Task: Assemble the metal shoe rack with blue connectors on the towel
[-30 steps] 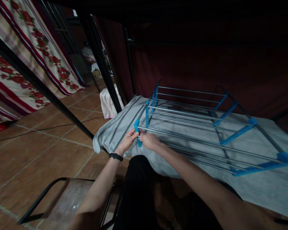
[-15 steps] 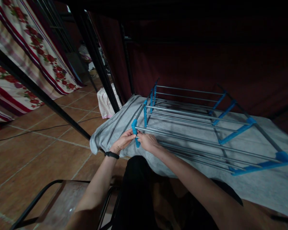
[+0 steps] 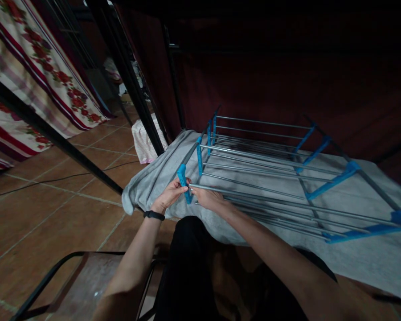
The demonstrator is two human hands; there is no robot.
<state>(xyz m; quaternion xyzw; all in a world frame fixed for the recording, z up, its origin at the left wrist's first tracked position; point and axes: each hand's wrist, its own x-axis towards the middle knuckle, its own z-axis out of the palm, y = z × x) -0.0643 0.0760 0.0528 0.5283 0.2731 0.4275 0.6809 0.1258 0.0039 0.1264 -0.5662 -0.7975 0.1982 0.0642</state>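
Left hand is pinching a blue bracket; right hand is working close beside it

The left hand (image 3: 171,194) is pinching the bracket (image 3: 182,171) at the rack's near left corner, its thumb showing in front; the right hand (image 3: 207,197) is curling just beside the bracket, under a rod (image 3: 254,196), but its fingertips are partly hidden, so I cannot tell what they are gripping; the rod's left end is lying right by the bracket, while another rod's end is showing below the right hand, apart from the bracket. The rack (image 3: 332,180) is resting on a grey blanket (image 3: 364,269), its rods running between blue brackets on both sides; a dark band (image 3: 154,216) is circling the left wrist; a dark-clothed knee (image 3: 189,236) is jutting up below the hands. Behind the rack a dark red wall (image 3: 270,84) is standing; to the left a chair (image 3: 83,285) is sitting on the tiles (image 3: 70,214); a cord (image 3: 87,174) is crossing them, and a flowered curtain (image 3: 63,78) is hanging beyond.
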